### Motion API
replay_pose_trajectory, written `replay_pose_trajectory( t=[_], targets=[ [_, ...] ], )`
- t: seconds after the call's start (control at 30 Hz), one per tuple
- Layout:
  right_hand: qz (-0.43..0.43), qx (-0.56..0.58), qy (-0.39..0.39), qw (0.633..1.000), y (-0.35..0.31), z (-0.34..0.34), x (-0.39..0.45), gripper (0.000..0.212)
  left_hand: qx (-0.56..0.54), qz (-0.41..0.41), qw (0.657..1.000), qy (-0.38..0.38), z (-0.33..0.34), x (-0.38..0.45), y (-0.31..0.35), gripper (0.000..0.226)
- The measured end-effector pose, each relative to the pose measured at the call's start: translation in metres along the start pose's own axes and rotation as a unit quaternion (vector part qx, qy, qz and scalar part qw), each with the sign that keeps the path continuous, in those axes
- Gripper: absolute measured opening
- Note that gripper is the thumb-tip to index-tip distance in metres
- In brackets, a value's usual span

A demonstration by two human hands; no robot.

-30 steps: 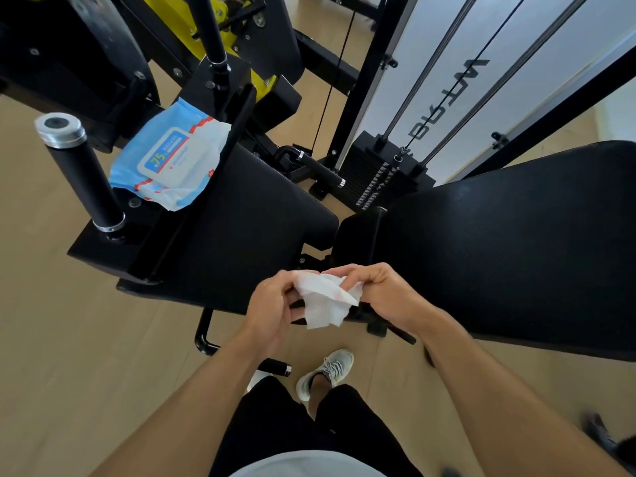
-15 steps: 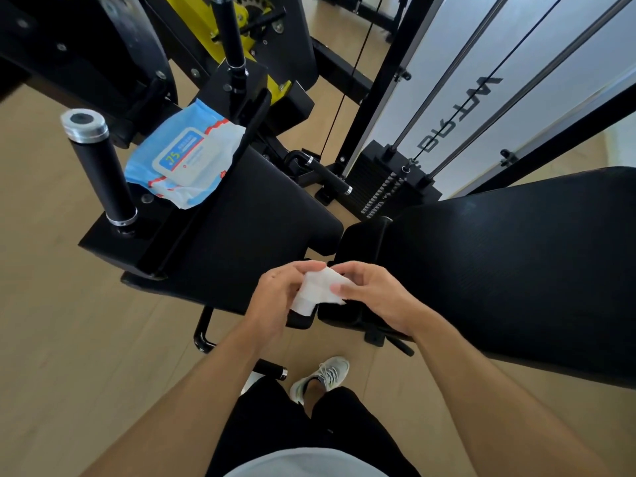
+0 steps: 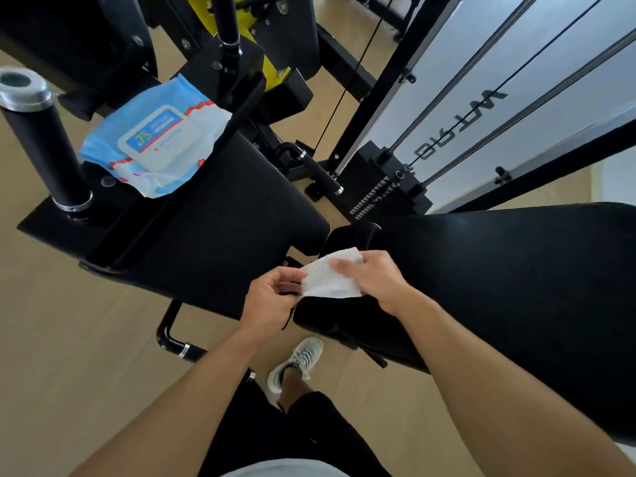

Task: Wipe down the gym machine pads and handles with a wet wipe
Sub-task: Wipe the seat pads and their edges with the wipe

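A white wet wipe is folded flat between my two hands, above the gap between two black pads. My left hand pinches its left edge. My right hand holds its right side, thumb on top. The large black pad stretches to the right. A second black pad lies to the left. A black upright handle with a chrome cap stands at the far left.
A blue and white wipes pack lies on the machine's black plate behind the left pad. The weight stack, its guide rods and a cable rise at the back. My shoe stands on the wooden floor below.
The crumpled wipe has been folded into a flat rectangle between my hands. My hands have shifted slightly right, over the edge of the large pad.
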State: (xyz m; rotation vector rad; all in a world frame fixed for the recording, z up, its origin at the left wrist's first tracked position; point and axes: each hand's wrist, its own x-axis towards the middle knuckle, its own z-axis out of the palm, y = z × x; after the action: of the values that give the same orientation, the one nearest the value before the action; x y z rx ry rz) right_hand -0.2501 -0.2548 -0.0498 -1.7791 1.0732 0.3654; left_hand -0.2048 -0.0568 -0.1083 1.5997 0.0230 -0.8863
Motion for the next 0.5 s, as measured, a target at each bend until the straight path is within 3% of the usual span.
replay_pose_trajectory(
  t=[0.1, 0.13, 0.17, 0.23, 0.3, 0.4, 0.43, 0.47, 0.5],
  targets=[
    [-0.084, -0.133, 0.195, 0.968, -0.014, -0.027, 0.035, 0.035, -0.008, -0.033, 0.999, 0.014, 0.016, 0.013, -0.015, 0.045],
    [-0.159, -0.203, 0.236, 0.937, -0.017, -0.035, 0.044, 0.032, -0.010, -0.040, 0.999, 0.017, 0.022, 0.017, -0.019, 0.043],
    [-0.231, -0.275, 0.226, 0.905, -0.015, -0.040, 0.054, 0.026, -0.011, -0.045, 0.999, 0.021, 0.029, 0.020, -0.022, 0.041],
    [-0.291, -0.432, 0.101, 0.848, -0.003, -0.042, 0.072, 0.017, -0.015, -0.049, 0.998, 0.030, 0.042, 0.029, -0.030, 0.038],
    [-0.283, -0.590, -0.075, 0.753, 0.017, -0.034, 0.084, 0.025, -0.015, -0.047, 0.998, 0.041, 0.053, 0.037, -0.039, 0.037],
    [-0.304, -0.702, -0.317, 0.561, 0.032, -0.006, 0.080, 0.044, -0.007, -0.051, 0.997, 0.061, 0.068, 0.047, -0.053, 0.039],
    [-0.318, -0.730, -0.351, 0.493, 0.034, 0.002, 0.075, 0.044, -0.008, -0.054, 0.996, 0.068, 0.071, 0.051, -0.058, 0.040],
    [-0.334, -0.745, -0.360, 0.452, 0.034, 0.007, 0.072, 0.043, -0.009, -0.057, 0.996, 0.073, 0.075, 0.054, -0.063, 0.039],
    [-0.356, -0.748, -0.346, 0.442, 0.040, 0.009, 0.078, 0.043, -0.008, -0.060, 0.995, 0.076, 0.078, 0.058, -0.067, 0.038]
  ],
)
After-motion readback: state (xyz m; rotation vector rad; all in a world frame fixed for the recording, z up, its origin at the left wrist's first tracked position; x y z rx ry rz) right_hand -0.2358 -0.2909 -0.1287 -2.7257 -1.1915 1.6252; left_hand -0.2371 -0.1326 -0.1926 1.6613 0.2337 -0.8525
